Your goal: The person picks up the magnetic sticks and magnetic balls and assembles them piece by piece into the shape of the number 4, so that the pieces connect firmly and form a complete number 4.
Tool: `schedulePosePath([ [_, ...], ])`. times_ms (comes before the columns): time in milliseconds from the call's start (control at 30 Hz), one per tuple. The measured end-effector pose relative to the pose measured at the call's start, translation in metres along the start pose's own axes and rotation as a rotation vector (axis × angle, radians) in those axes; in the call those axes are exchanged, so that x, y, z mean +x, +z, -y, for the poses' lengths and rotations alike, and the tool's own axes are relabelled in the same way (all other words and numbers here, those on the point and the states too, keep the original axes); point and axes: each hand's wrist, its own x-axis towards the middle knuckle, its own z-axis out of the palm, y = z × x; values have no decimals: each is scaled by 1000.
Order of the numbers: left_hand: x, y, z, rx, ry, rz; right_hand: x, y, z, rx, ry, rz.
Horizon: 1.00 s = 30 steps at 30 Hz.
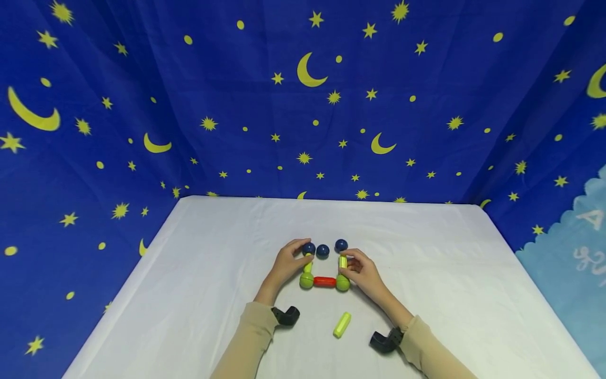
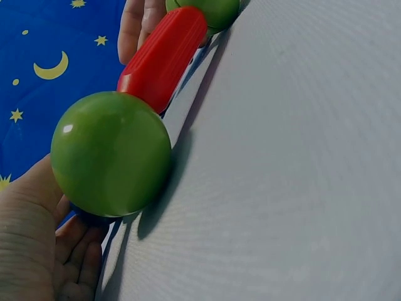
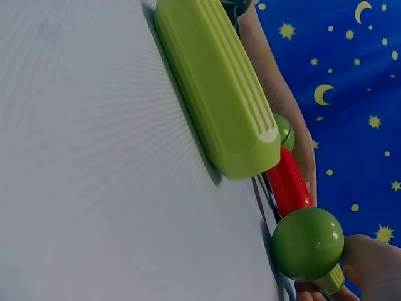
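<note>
A U-shaped build of toy balls and rods lies on the table. Its red rod (image 1: 324, 282) joins a left green ball (image 1: 306, 280) and a right green ball (image 1: 343, 283). From each green ball a yellow-green rod points away from the person. My left hand (image 1: 286, 265) pinches a blue ball (image 1: 309, 248) at the far end of the left yellow-green rod (image 1: 308, 263). With thumb and fingers, my right hand (image 1: 363, 271) holds the right yellow-green rod (image 1: 343, 261). Just beyond that rod's tip sits another blue ball (image 1: 341, 245). The left wrist view hides the left fingertips behind the green ball.
Between the two rods' far ends lies a loose blue ball (image 1: 323, 251). A spare yellow-green rod (image 1: 342, 325) lies nearer the person, between the forearms. The white-covered table (image 1: 426, 247) is enclosed by blue star-and-moon cloth (image 1: 265, 121).
</note>
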Motion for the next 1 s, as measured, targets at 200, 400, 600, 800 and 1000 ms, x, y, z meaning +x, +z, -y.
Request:
schedulePosePath([
  [200,1,0,-1,5,-5,-2,1,-1,4,-14,53,-17],
  [400,1,0,0,19,-15,-9,2,-1,4,-10,77,-35],
  [600,0,-1,0,2,8,-13,4,0,4,2,73,-82],
  [800,-1,-1,-2,2,-8,-1,10,1,8,-46,93,-201],
  [1000,-1,0,-1,0,0,0,17,0,9,-141,47,-283],
])
